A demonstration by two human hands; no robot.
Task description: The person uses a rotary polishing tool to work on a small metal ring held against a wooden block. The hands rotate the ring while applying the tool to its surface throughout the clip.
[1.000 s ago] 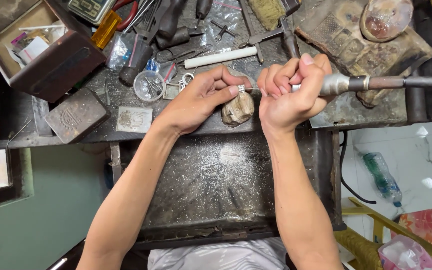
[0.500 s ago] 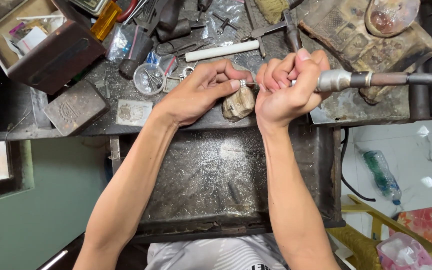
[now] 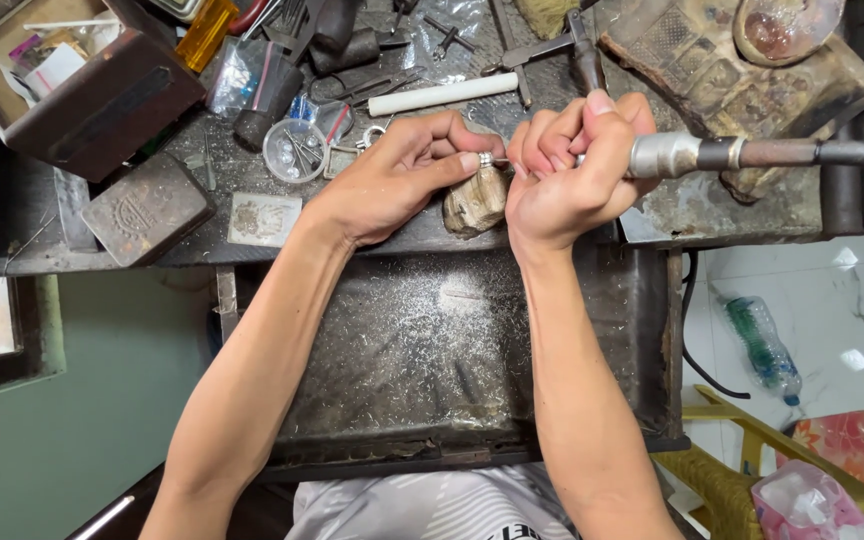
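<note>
Both hands have edged right: left hand (image 3: 392, 180) fingers pinch a ring (image 3: 486, 159), right hand (image 3: 562, 170) fingers grip a rotary handpiece (image 3: 672, 155).

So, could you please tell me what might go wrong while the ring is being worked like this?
1. The left hand pinches the small silver ring at its fingertips, right beside the tip of the rotary handpiece; a skid could nick a finger.
2. The ring rests only against the worn wooden peg, so it could twist free and drop into the filings tray.
</note>
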